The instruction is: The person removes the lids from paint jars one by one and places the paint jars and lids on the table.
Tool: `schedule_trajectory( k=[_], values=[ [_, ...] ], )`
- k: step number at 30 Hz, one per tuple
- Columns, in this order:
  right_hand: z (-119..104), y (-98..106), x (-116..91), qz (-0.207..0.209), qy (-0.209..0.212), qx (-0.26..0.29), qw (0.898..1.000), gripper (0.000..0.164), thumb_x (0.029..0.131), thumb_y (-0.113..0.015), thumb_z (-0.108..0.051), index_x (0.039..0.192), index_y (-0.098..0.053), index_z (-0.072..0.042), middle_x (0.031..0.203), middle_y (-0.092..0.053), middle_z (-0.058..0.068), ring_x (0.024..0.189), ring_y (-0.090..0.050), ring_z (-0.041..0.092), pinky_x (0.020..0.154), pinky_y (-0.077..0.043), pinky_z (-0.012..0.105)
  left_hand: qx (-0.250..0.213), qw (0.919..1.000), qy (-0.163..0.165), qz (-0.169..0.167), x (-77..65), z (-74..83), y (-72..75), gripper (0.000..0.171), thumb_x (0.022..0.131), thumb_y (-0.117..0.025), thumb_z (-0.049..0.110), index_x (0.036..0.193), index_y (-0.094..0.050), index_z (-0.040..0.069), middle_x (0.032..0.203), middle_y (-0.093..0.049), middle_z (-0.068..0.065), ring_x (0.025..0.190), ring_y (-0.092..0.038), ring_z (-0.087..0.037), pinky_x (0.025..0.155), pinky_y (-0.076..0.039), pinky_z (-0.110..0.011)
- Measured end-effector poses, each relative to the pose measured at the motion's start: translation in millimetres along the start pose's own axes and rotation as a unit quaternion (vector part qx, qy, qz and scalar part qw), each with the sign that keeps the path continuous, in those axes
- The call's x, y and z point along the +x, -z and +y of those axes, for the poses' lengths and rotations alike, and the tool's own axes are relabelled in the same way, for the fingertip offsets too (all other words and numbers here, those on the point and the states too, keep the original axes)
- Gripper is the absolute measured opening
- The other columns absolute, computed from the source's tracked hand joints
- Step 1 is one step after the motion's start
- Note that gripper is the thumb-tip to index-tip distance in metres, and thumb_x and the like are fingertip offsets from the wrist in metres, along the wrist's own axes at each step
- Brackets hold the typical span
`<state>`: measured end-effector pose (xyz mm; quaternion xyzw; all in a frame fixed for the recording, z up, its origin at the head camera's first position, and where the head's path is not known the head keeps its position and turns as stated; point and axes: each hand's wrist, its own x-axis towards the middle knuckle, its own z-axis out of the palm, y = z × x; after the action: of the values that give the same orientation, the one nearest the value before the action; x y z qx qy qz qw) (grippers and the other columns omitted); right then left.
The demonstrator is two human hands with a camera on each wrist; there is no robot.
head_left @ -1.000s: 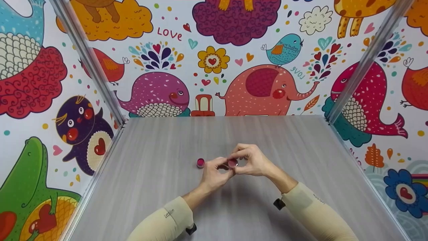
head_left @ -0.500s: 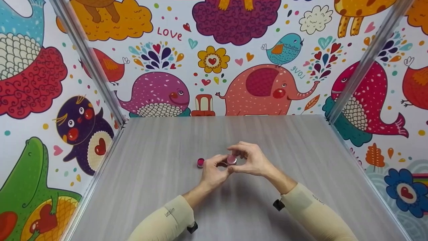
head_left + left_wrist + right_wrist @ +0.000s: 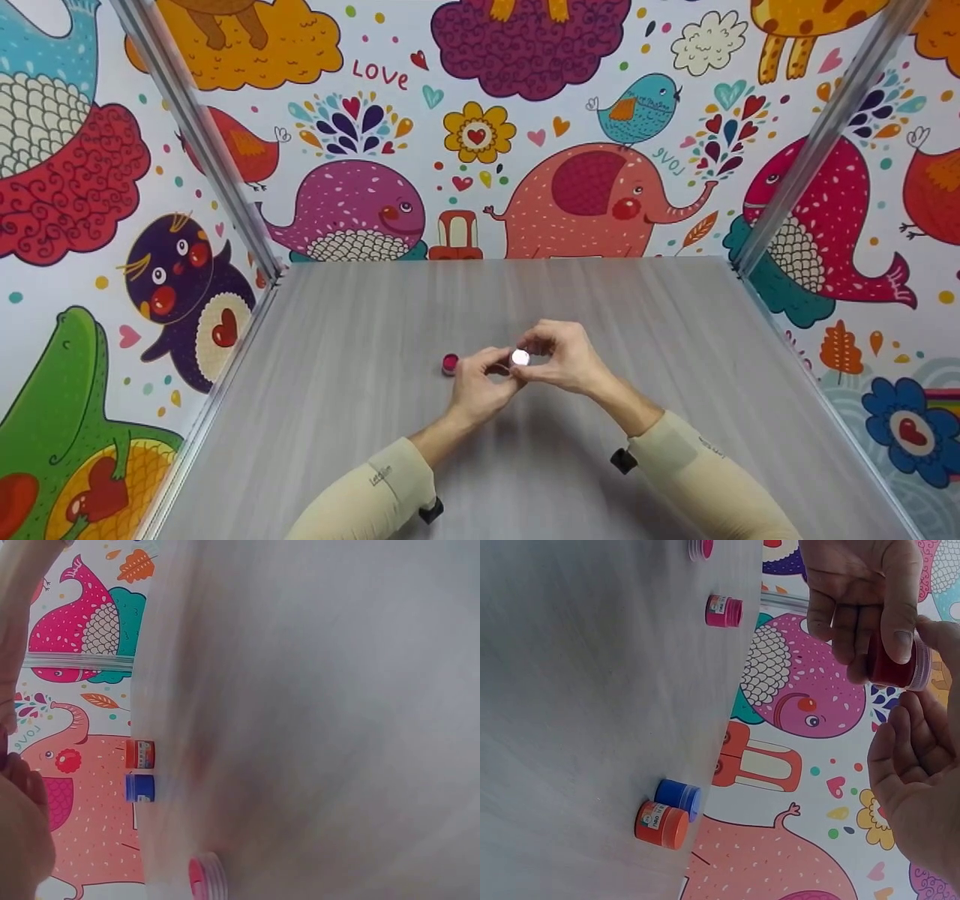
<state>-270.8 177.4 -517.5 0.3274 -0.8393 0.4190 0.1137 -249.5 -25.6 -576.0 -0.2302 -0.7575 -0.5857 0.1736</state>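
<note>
A small dark red paint jar (image 3: 889,664) with a clear lid (image 3: 921,669) is held up above the table between both hands. My left hand (image 3: 482,386) grips the jar's body, its thumb lying along the side. At the lid, my right hand (image 3: 568,358) pinches with thumb and fingers; the lid's top shows as a bright glare in the head view. Left of the hands stands an uncapped pink paint jar (image 3: 450,365). A clear lid with pink inside (image 3: 208,876) lies on the table in the left wrist view.
An orange paint jar (image 3: 661,825) and a blue paint jar (image 3: 678,796) stand side by side on the grey table (image 3: 360,315); the hands hide them in the head view. Metal posts (image 3: 217,165) and cartoon-printed walls (image 3: 480,75) enclose the table.
The held jar has tipped so its lid now faces the head camera and catches the light. My right hand's fingers have shifted slightly around the lid. The pink jar has not moved.
</note>
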Motion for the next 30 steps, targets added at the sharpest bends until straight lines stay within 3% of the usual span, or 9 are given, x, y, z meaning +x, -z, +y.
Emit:
schedule_trajectory(
  k=[5,12,16,19,23,26,30],
  values=[
    [0.5,1.2,0.3,-0.007,0.018,-0.001,1.0,0.025,0.082,-0.097,-0.016,0.103,-0.085,-0.011,0.09,-0.077,0.014,0.077,-0.068,0.017,0.067,-0.056,0.028,-0.007,0.9999,-0.013,-0.004,0.2,-1.5,-0.2,0.029,0.087,-0.093,0.002,0.115,-0.085,-0.003,0.099,-0.085,-0.018,0.089,-0.081,-0.016,0.082,-0.071,-0.036],
    [2.1,3.7,0.8,-0.027,0.039,0.01,0.999,0.024,0.084,-0.093,-0.013,0.107,-0.086,-0.016,0.094,-0.077,0.003,0.08,-0.069,0.017,0.069,-0.055,0.023,-0.014,0.9996,-0.025,-0.007,-0.4,-4.9,-0.8,0.03,0.086,-0.092,0.0,0.116,-0.087,0.004,0.099,-0.086,-0.016,0.089,-0.082,-0.015,0.081,-0.071,-0.036],
    [4.0,4.3,1.3,-0.034,0.046,0.018,0.998,0.027,0.082,-0.091,-0.008,0.107,-0.087,-0.017,0.095,-0.078,0.001,0.08,-0.071,0.023,0.066,-0.058,0.032,-0.017,0.9994,-0.029,-0.012,-1.3,-6.3,-1.5,0.028,0.087,-0.091,0.001,0.114,-0.087,0.006,0.099,-0.087,-0.012,0.088,-0.082,-0.015,0.081,-0.071,-0.038],
    [4.8,3.5,1.7,-0.036,0.059,0.023,0.997,0.029,0.08,-0.089,-0.004,0.106,-0.087,-0.018,0.093,-0.077,0.002,0.08,-0.07,0.022,0.064,-0.059,0.041,-0.02,0.9994,-0.025,-0.016,-1.9,-6.8,-1.6,0.025,0.087,-0.09,0.002,0.111,-0.088,0.008,0.099,-0.087,-0.012,0.088,-0.081,-0.015,0.08,-0.071,-0.041],
    [5.3,2.5,1.8,-0.041,0.077,0.029,0.996,0.032,0.078,-0.087,0.001,0.106,-0.088,-0.016,0.093,-0.077,0.004,0.08,-0.07,0.02,0.065,-0.059,0.045,-0.022,0.9992,-0.027,-0.018,-2.2,-6.9,-1.7,0.022,0.088,-0.09,0.002,0.109,-0.087,0.008,0.097,-0.086,-0.014,0.086,-0.082,-0.019,0.078,-0.071,-0.042],
    [5.2,2.6,2.1,-0.043,0.085,0.029,0.995,0.033,0.078,-0.086,0.002,0.106,-0.088,-0.016,0.093,-0.077,0.004,0.08,-0.071,0.023,0.065,-0.059,0.042,-0.022,0.999,-0.033,-0.018,-1.9,-6.6,-1.9,0.02,0.087,-0.09,0.002,0.107,-0.087,0.006,0.095,-0.086,-0.016,0.084,-0.083,-0.026,0.078,-0.071,-0.042],
    [4.6,2.9,3.0,-0.047,0.091,0.025,0.994,0.035,0.078,-0.084,0.002,0.107,-0.088,-0.017,0.094,-0.076,0.003,0.08,-0.07,0.026,0.069,-0.053,0.028,-0.027,0.9989,-0.035,-0.017,-1.7,-6.7,-2.2,0.02,0.087,-0.09,0.002,0.106,-0.087,0.005,0.093,-0.085,-0.017,0.083,-0.083,-0.032,0.077,-0.071,-0.042]
  ],
)
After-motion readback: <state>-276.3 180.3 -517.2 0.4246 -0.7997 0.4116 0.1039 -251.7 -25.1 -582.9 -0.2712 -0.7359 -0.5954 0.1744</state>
